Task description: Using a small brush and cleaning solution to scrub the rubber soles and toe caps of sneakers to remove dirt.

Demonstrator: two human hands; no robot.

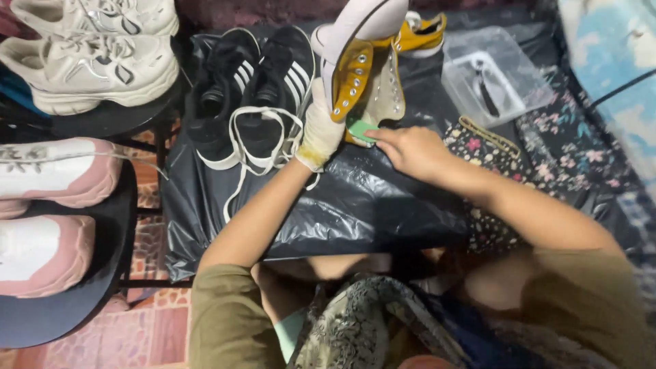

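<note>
Green pad (360, 130) mostly hidden, perhaps a sponge

Left hand (320, 130) gloved, gripping; right hand (410, 152) pinching.

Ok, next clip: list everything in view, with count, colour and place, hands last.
high-top sneaker: one, yellow with white sole, held up at centre
second yellow sneaker: one, lying at top, behind the held one
green sponge: one, pressed against the held sneaker
striped sneakers: pair, black with white stripes, on the plastic sheet
loose laces: white, draped in front of the black pair
plastic sheet: one, black, spread under the shoes
chunky sneakers: pair, off-white, top left
pink-soled sneakers: pair, white and pink, left on a dark stand
clear plastic box: one, top right
floral cloth: dark, right
left hand: white glove, inside the held sneaker
right hand: bare, fingers on the sponge
</note>
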